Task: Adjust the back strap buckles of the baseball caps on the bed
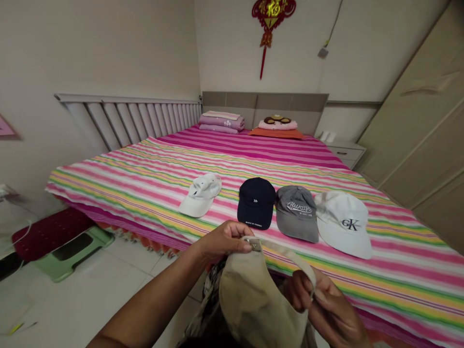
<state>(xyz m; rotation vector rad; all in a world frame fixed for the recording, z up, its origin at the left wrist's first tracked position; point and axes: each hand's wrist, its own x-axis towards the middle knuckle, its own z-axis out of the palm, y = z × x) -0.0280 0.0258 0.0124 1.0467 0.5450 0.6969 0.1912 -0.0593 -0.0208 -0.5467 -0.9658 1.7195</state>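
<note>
Both hands hold a beige cap [242,285] in front of my body, its back opening and strap [286,251] facing up. My left hand [230,241] pinches the edge by the metal buckle [253,244]. On the other side my right hand [326,299] is closed around the strap's far end. Beyond the hands, four caps would be several: a white cap [203,193] lies apart on the left, then a navy cap [255,203], a grey cap [297,212] and a white CK cap [342,224] sit close together on the bed.
The bed [145,164] has a striped cover. Folded purple bedding [222,123] and a pink folded stack [277,125] lie by the headboard [268,104]. A green stool [72,253] stands on the floor at left, and a white nightstand [344,152] is at far right.
</note>
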